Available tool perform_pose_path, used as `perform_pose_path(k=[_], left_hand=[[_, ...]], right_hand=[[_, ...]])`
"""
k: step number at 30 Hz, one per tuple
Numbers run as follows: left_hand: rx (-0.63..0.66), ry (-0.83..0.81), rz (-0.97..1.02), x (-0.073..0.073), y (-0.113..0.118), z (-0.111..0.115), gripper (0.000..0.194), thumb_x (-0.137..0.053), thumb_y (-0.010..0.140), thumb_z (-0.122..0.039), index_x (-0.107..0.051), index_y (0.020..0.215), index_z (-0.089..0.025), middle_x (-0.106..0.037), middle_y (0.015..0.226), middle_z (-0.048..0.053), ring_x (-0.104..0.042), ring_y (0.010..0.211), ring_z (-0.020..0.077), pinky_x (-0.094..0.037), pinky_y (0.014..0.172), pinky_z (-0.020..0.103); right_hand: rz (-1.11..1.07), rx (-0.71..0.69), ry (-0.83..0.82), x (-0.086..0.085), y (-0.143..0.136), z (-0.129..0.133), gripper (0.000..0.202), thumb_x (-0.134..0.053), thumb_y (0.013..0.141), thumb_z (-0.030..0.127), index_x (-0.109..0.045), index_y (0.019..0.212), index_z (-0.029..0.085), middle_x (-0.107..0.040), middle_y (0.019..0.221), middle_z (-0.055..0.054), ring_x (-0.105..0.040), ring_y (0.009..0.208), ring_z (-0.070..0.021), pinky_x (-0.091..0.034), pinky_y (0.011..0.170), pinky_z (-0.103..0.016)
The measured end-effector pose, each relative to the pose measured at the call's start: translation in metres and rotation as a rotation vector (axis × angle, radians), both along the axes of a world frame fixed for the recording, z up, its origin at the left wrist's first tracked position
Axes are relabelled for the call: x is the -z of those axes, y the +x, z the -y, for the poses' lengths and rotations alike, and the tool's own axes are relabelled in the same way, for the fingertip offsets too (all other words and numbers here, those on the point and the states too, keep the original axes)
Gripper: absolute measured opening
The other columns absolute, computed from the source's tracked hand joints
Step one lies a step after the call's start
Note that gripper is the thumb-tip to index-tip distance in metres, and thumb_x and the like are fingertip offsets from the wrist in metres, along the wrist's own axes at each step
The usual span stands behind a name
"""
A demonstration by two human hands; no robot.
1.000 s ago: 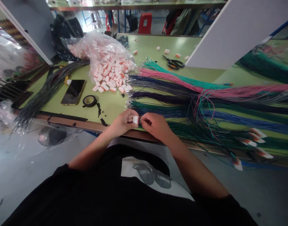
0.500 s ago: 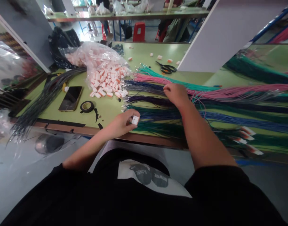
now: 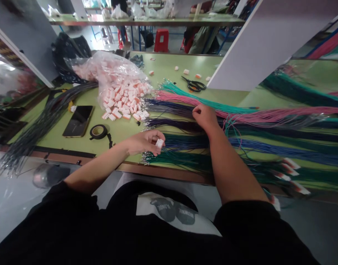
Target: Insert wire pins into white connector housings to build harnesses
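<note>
My left hand point(image 3: 145, 142) pinches a small white connector housing point(image 3: 159, 143) between thumb and fingers, above the near ends of the green wires point(image 3: 182, 154). My right hand point(image 3: 205, 116) is closed, with its fingertips against the navy and grey wires point(image 3: 171, 108). Whether a single wire is pinched there I cannot make out. Pink wires point(image 3: 180, 98) and teal wires point(image 3: 202, 98) lie beyond that hand, and dark purple wires point(image 3: 174, 124) lie nearer me. Metal tips show at the wires' left ends. A pile of white and orange connector housings point(image 3: 125, 99) spills from a clear plastic bag point(image 3: 111, 68).
Left of the pile lie a phone point(image 3: 78, 121), a roll of black tape point(image 3: 98, 131) and a bundle of grey wires point(image 3: 51, 105). Black scissors point(image 3: 193, 84) rest near a pale partition point(image 3: 240, 48). Wires with housings attached point(image 3: 290, 167) lie at the right edge.
The connector housing in my left hand has turned, and the fingers around it have shifted. My right hand stays closed over the wires. The whole view has shifted slightly.
</note>
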State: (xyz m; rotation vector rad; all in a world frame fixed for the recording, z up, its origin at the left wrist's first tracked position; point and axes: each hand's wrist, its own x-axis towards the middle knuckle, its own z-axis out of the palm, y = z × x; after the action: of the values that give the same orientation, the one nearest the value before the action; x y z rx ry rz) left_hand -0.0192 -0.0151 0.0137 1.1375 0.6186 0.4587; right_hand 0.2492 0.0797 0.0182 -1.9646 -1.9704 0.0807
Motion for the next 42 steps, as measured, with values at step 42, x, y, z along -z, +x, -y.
perform_pose_path(k=[42], left_hand=[[-0.091, -0.191, 0.136, 0.007, 0.002, -0.008, 0.039, -0.083, 0.059, -0.012, -0.056, 0.088, -0.013, -0.067, 0.073, 0.000, -0.066, 0.068, 0.0111, -0.053, 0.067, 0.025]], right_hand=[[-0.503, -0.647, -0.278, -0.054, -0.048, 0.079, 0.035, -0.061, 0.072, 0.041, -0.069, 0.099, 0.020, -0.062, 0.067, 0.001, -0.052, 0.060, -0.0119, -0.039, 0.058, -0.025]])
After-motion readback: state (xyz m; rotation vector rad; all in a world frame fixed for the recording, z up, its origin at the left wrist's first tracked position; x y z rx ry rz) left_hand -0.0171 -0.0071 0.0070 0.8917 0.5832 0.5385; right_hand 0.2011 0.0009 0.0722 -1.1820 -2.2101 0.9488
